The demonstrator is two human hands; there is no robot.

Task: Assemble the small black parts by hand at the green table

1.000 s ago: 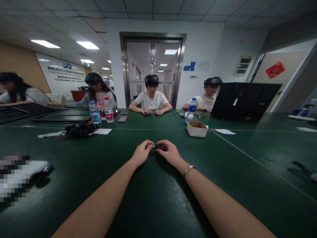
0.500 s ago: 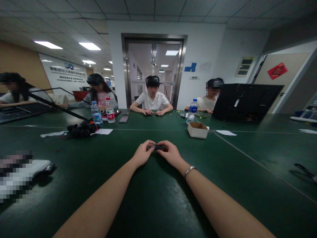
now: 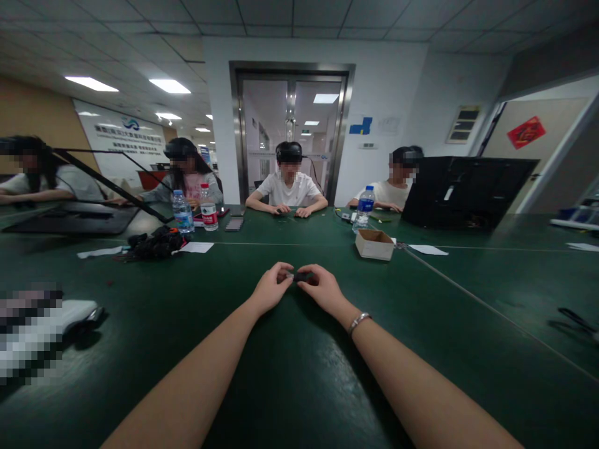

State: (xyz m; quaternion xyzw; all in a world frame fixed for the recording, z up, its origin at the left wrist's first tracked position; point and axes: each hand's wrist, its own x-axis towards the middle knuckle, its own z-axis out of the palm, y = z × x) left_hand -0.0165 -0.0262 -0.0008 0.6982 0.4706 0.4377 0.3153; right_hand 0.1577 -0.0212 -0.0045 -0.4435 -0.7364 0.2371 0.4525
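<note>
My left hand [image 3: 273, 288] and my right hand [image 3: 322, 288] meet over the middle of the green table [image 3: 299, 362]. Between their fingertips is a small dark object [image 3: 299, 277], too small and too covered by fingers to name. The right thumb and fingers pinch its dark end. At its other end, the left thumb and fingers close on a lighter, greyish part, mostly hidden. A silver bracelet [image 3: 359, 324] circles my right wrist.
Beyond my hands stand an open cardboard box [image 3: 374, 248], two bottles [image 3: 208, 209] at left, one bottle [image 3: 364, 211] at right, and a bundle of black cables [image 3: 154, 243]. A large black monitor [image 3: 468, 192] stands at right. Several people sit across the table.
Both hands stay in place, still pinching the small dark object; its lighter part shows less. At far left, a co-worker's dark flat panel and its long black bar have shifted.
</note>
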